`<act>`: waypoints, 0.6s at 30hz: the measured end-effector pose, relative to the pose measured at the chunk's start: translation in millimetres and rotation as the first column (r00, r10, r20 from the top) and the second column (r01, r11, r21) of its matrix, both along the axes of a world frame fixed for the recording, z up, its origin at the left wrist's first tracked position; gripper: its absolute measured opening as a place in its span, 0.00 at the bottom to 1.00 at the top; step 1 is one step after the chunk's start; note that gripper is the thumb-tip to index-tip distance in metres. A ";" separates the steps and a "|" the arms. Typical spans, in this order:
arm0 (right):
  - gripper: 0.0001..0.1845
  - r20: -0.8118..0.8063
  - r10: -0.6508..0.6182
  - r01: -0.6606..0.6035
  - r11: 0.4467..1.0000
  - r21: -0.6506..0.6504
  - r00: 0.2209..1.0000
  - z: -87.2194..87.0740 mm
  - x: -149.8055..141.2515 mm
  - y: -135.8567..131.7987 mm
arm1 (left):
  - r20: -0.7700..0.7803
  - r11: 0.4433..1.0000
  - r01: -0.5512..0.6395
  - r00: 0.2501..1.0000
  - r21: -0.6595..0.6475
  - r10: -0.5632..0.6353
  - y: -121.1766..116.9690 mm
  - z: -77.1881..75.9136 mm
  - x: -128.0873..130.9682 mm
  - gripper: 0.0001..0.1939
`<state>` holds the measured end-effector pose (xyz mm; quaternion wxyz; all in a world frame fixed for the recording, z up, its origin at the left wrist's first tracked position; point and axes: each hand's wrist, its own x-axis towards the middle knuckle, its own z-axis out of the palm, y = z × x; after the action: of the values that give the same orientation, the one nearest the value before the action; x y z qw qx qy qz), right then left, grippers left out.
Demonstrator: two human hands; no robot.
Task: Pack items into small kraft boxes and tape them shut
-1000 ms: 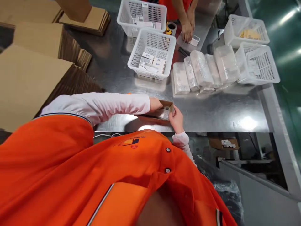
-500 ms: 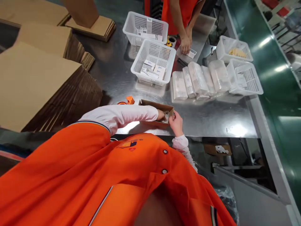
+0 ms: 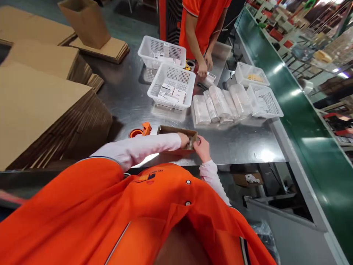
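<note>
My right hand (image 3: 202,148) grips the end of the box (image 3: 174,130). My left hand (image 3: 184,140) is inside it; its grip I cannot tell.

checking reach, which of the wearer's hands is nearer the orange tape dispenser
Left. The left hand, in the carton, is right of the orange tape dispenser; the right hand, at the carton's right end, is farther right.

The left hand (image 3: 184,140) is partly hidden inside the cardboard box (image 3: 168,130), and the co-worker (image 3: 204,31) is cut off by the top edge.
</note>
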<state>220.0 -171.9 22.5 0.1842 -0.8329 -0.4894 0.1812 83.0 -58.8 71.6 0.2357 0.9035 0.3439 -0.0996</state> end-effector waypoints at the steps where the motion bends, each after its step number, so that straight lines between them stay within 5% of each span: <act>1: 0.19 0.047 -0.004 0.007 0.998 -0.066 0.999 5.1 1.1 0.7 | -0.064 1.000 -0.023 0.998 0.009 0.024 7.4 4.7 -20.6 0.17; 4: 0.15 0.196 0.104 -0.050 0.963 -0.266 0.975 16.8 3.7 7.5 | -0.336 0.969 -0.215 0.910 0.123 0.244 26.1 11.4 -86.6 0.29; 8: 0.16 0.255 0.373 -0.245 0.874 -0.420 0.892 17.9 -3.7 29.9 | -0.466 0.990 -0.141 0.877 -0.008 0.121 15.1 -0.1 -117.3 0.26; 12: 0.13 0.187 0.559 -0.435 0.780 -0.451 0.808 10.3 -17.9 51.9 | -0.372 0.997 -0.068 0.925 0.042 0.079 -6.2 -21.8 -87.5 0.25; 15: 0.16 0.117 0.627 -0.531 0.732 -0.427 0.770 6.8 -17.9 56.4 | -0.162 0.991 0.131 0.979 0.035 -0.124 0.6 -41.9 -79.1 0.33; 18: 0.23 -0.056 0.657 -0.627 0.686 -0.370 0.752 3.9 -9.4 55.1 | 0.039 0.950 0.299 0.954 -0.084 -0.297 18.2 -62.8 -88.0 0.39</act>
<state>210.6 -116.8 26.5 -0.0694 -0.6342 -0.7141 0.2880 -5.1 -40.6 8.9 0.2625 0.9348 0.1956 -0.1375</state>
